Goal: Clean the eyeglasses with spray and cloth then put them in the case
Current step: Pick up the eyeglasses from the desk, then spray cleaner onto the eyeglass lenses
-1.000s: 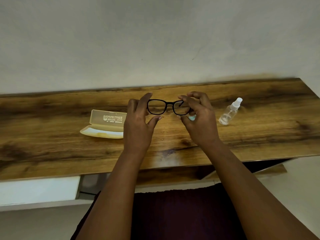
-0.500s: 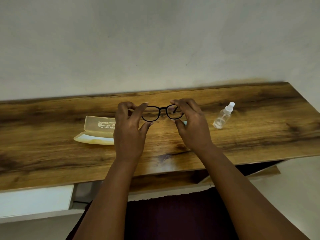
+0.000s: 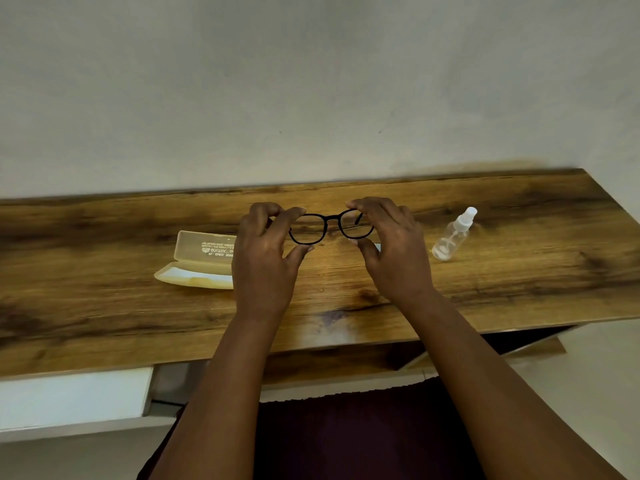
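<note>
both hands hold the black eyeglasses (image 3: 330, 226) above the wooden tabletop (image 3: 346, 299), left hand (image 3: 265, 258) pinching the left end, right hand (image 3: 393, 251) the right. frame runs left-right, lenses facing near. open case (image 3: 199, 263) lies left, spray bottle (image 3: 452, 235) right.

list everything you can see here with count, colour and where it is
eyeglasses: 1, black frame, held up over the middle of the desk between both hands
case: 1, cream, open, on the desk left of the hands
spray bottle: 1, clear with white nozzle, on the desk right of the hands
cloth: 1, only a pale sliver shows behind the right hand, colour hard to tell
desk: 1, brown wood grain, against a pale wall
dark fabric: 1, maroon, below the desk edge
left hand: 1, pinches the frame's left end
right hand: 1, pinches the frame's right end
</note>
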